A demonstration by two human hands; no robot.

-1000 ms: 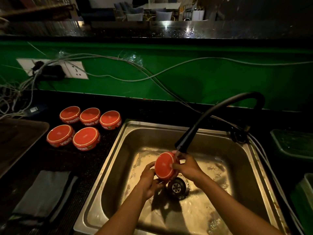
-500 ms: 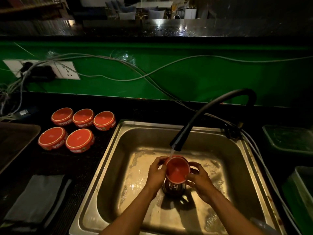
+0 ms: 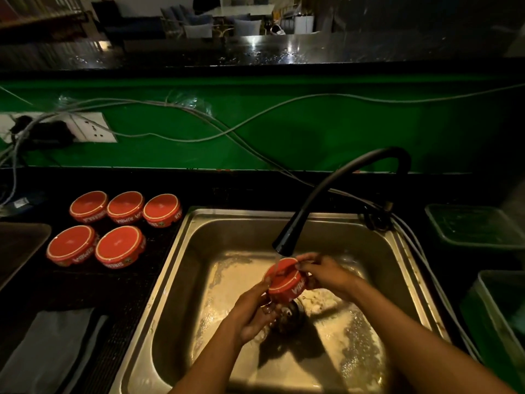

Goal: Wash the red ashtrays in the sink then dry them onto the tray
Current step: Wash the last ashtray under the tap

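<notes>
Both my hands hold one red ashtray [image 3: 287, 281] over the drain of the steel sink [image 3: 181, 251], right under the black faucet spout [image 3: 284, 243] with water running. The ashtray is tilted, its side lettering facing me. My left hand [image 3: 252, 311] cups it from below left. My right hand [image 3: 324, 273] grips its upper right rim. Several more red ashtrays [image 3: 119, 247] stand in two rows on the dark counter left of the sink. A dark tray [image 3: 20, 248] shows at the far left edge.
A grey cloth [image 3: 48, 348] lies on the counter at front left. Cables and a wall socket [image 3: 85, 127] run along the green wall. Green plastic tubs [image 3: 477, 228] stand right of the sink.
The ashtray was turned from opening-up under the stream to tilted with its side toward me. Both hands shifted slightly right and the camera moved closer.
</notes>
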